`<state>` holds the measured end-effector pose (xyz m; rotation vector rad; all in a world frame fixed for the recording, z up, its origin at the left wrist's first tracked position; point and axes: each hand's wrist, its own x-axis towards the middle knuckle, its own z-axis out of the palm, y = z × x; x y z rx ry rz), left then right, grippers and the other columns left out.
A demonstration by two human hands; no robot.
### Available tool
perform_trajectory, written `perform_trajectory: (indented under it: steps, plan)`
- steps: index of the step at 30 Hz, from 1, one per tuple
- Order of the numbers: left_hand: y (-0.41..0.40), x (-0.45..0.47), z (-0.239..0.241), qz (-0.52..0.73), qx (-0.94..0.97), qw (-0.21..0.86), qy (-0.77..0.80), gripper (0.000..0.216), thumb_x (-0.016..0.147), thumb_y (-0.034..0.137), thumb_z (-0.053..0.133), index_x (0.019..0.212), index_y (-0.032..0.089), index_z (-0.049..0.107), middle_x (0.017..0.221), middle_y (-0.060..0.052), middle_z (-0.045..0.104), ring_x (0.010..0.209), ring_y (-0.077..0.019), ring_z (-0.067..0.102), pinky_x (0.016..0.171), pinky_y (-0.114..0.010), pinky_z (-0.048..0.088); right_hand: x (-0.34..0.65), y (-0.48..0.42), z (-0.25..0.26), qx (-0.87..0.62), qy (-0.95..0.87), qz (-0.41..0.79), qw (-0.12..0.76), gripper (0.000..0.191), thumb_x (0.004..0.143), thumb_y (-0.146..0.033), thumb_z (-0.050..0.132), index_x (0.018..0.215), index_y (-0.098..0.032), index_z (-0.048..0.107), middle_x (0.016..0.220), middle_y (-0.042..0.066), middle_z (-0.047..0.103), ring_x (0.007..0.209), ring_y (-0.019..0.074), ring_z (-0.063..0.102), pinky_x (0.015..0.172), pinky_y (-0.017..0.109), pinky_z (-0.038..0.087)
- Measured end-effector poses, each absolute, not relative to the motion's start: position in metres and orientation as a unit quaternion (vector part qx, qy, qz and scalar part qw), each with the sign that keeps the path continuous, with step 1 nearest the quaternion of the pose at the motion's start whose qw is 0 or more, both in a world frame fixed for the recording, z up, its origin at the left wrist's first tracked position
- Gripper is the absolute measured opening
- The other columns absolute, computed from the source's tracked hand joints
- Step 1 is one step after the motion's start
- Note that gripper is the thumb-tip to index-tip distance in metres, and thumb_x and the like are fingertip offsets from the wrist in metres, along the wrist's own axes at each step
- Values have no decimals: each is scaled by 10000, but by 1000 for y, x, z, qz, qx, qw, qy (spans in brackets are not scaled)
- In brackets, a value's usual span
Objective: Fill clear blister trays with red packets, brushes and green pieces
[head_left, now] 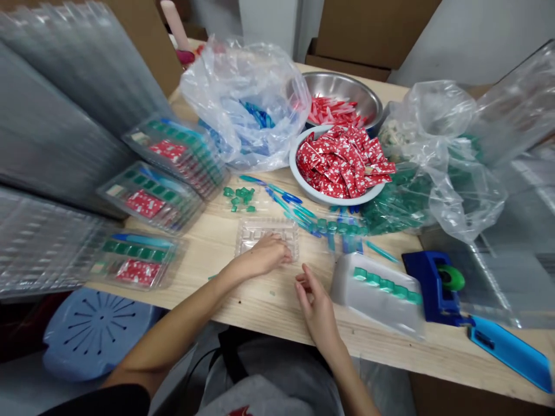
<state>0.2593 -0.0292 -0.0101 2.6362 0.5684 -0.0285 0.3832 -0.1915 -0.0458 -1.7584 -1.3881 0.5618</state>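
- My left hand [264, 256] lies flat on the clear tray [267, 236], grip loose, holding nothing.
- My right hand [318, 306] rests on the worktop [269, 300], fingers half-curled, empty.

You sit at a small packing workshop's wooden bench [269, 300]: stacked clear trays [56, 133], filled kits [156, 196], bowls of red sachets [342, 162], bags of parts [247, 98], a tape dispenser [437, 286] and cardboard boxes [373, 29] behind.

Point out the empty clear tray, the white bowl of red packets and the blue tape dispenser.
Empty clear tray [260, 230]: head view, bare back compartments.
White bowl [323, 198]: head view, front rim.
Blue tape dispenser [427, 283]: head view, blue body left of the green roll.
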Motion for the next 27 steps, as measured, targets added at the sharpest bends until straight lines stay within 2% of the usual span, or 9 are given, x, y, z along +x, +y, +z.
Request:
perform_trajectory:
  steps: [2, 5, 8, 12, 14, 17, 21, 24, 27]
  plan:
    - [-34, 263, -10, -14, 958, 204, 199, 144, 895, 151, 597, 818, 179, 716, 830, -44, 715, 869, -179, 652, 808, -297, 456, 385, -189, -50, -702, -553, 216, 392, 392, 974, -300, 438, 1322, -161, 556, 913, 96, 692, 744, 152, 692, 692, 278, 592]
    - [-51, 273, -10, -26, 958, 177, 225, 159, 864, 47, 553, 926, 86, 695, 963, -154, 704, 923, -241, 668, 810, -348, 476, 386, -187, -52, -710, -563, 209, 368, 405, 974, -285, 424, 1335, -135, 530, 968, 120, 689, 809, 171, 686, 746, 315, 582]
    - [-60, 280, -8, -46, 954, 161, 250, 242, 881, -2, 449, 987, 20, 666, 1026, -233, 677, 959, -292, 666, 785, -388, 477, 383, -190, -52, -710, -584, 204, 336, 321, 970, -231, 406, 1200, -142, 611, 994, 132, 685, 877, 197, 660, 809, 361, 552]
    - [-49, 275, -8, -61, 958, 160, 231, 226, 881, 4, 468, 979, 69, 661, 1007, -176, 678, 972, -262, 658, 765, -347, 472, 365, -194, -54, -685, -637, 208, 285, 209, 951, -208, 487, 930, -176, 693, 912, 98, 685, 889, 211, 622, 829, 368, 501]
    - [-42, 270, -10, -57, 961, 155, 221, 203, 880, 22, 492, 975, 95, 656, 985, -138, 677, 950, -237, 657, 751, -322, 474, 353, -193, -56, -681, -656, 202, 256, 159, 934, -227, 548, 914, -187, 700, 914, 88, 683, 903, 221, 604, 820, 364, 477]
    - [-38, 265, -14, -40, 964, 142, 222, 182, 897, 62, 487, 970, 102, 649, 967, -122, 668, 917, -230, 657, 730, -318, 480, 345, -191, -57, -685, -672, 189, 210, 180, 946, -208, 528, 864, -205, 688, 916, 70, 671, 903, 213, 578, 822, 346, 450]
    - [-43, 260, -22, -10, 963, 132, 235, 192, 929, 121, 449, 943, 113, 640, 945, -108, 653, 860, -223, 655, 700, -318, 482, 364, -193, -48, -732, -640, 163, 165, 282, 915, -38, 413, 845, -169, 653, 896, 118, 635, 853, 242, 536, 797, 385, 430]
    - [-45, 257, -26, 13, 962, 131, 239, 197, 927, 121, 436, 915, 127, 632, 910, -93, 639, 830, -212, 646, 687, -311, 476, 385, -193, -37, -772, -597, 149, 160, 336, 856, 38, 354, 789, -136, 634, 851, 175, 600, 846, 288, 518, 764, 435, 412]
    - [-44, 253, -26, 36, 962, 135, 236, 191, 927, 119, 433, 902, 139, 621, 877, -74, 625, 805, -197, 636, 687, -298, 471, 392, -185, -31, -778, -577, 163, 189, 301, 857, 11, 391, 754, -151, 623, 843, 165, 596, 857, 287, 529, 778, 437, 420]
